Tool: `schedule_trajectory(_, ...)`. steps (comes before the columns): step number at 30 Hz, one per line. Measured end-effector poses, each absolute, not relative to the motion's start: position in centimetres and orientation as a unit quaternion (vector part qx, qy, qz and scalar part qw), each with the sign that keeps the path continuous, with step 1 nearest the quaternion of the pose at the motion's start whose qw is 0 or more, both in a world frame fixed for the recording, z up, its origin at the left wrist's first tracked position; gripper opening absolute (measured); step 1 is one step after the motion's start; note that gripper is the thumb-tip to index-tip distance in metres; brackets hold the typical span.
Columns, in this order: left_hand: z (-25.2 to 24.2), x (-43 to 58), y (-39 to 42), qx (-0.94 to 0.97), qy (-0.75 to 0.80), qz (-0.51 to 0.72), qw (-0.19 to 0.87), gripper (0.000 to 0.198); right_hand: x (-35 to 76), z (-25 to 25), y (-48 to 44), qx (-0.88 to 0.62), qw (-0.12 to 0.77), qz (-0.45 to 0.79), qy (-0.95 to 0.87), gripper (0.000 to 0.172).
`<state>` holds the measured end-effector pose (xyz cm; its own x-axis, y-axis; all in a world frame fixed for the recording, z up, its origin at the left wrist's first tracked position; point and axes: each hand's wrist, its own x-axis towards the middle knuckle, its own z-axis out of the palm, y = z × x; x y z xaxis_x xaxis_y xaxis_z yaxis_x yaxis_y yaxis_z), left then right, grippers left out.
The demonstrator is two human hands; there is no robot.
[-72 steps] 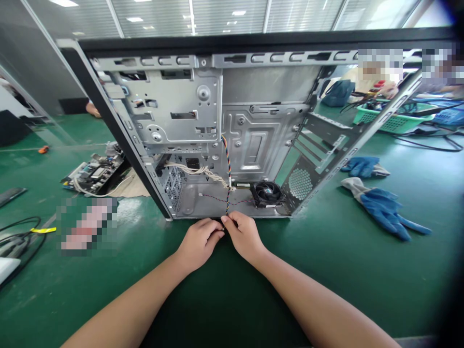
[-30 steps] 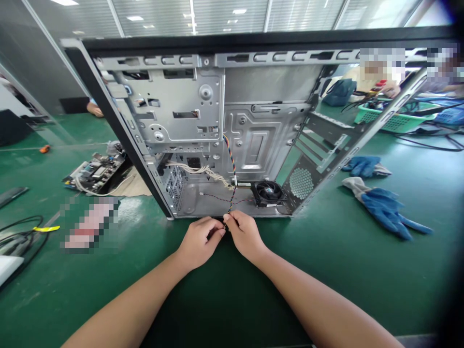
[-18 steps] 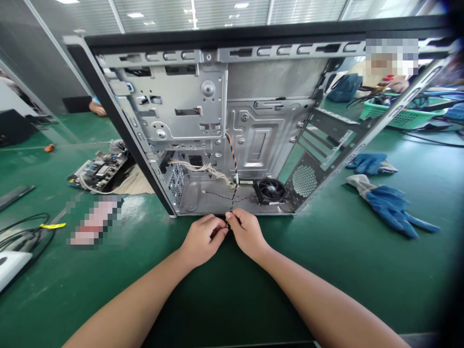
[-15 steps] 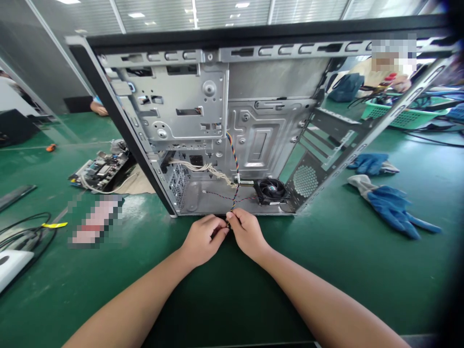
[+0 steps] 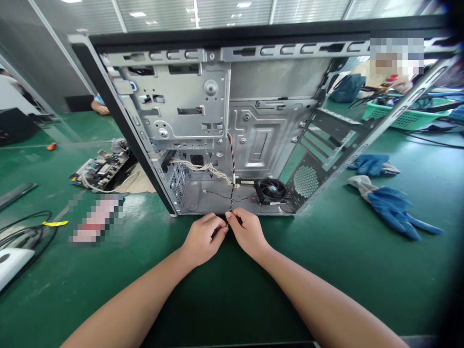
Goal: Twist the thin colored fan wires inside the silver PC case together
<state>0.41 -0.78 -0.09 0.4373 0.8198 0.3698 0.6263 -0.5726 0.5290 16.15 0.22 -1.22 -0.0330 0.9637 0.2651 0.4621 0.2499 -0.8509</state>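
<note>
An open metal computer case (image 5: 261, 145) stands on the green table before me. A twisted multicoloured cable (image 5: 232, 157) hangs inside it from the drive cage (image 5: 188, 99) and runs over the bottom edge to my fingers. My left hand (image 5: 203, 238) pinches the cable's end, whose tip is hidden. Beside it, my right hand (image 5: 250, 233) grips the same cable slightly higher, thumb and fingers closed. A black cooling fan (image 5: 272, 189) lies on the case floor to the right, near a green memory stick (image 5: 247, 182). Whitish braided wires (image 5: 203, 167) stretch from the case's left side.
Left of the case lie a circuit board (image 5: 103, 169), a blurred pinkish object (image 5: 97, 220) and black cables (image 5: 27, 227). Blue gloves (image 5: 393, 208) rest at right, with a green basket (image 5: 408, 116) behind. Another person's hand (image 5: 99, 107) shows at the back left.
The cable's hanging part has shifted slightly left and looks straighter. Both my hands stay nearly in place, still holding it.
</note>
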Motion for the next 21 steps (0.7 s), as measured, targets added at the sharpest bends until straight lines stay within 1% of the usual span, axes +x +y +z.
schedule_trajectory(6,-0.17,0.34,-0.76,0.832,0.435,0.307,0.156,0.011,16.18,-1.10,0.22,-0.558,0.442,0.281,-0.644,0.036)
schedule_trajectory(15,-0.17,0.31,-0.63,0.828,0.437,0.293,0.193,0.012,16.21,-1.38,0.31,-0.514,0.428,0.268,-0.693,0.031)
schedule_trajectory(21,-0.13,0.37,-0.61,0.826,0.437,0.298,0.196,0.011,16.24,-1.35,0.36,-0.513,0.423,0.281,-0.693,0.031)
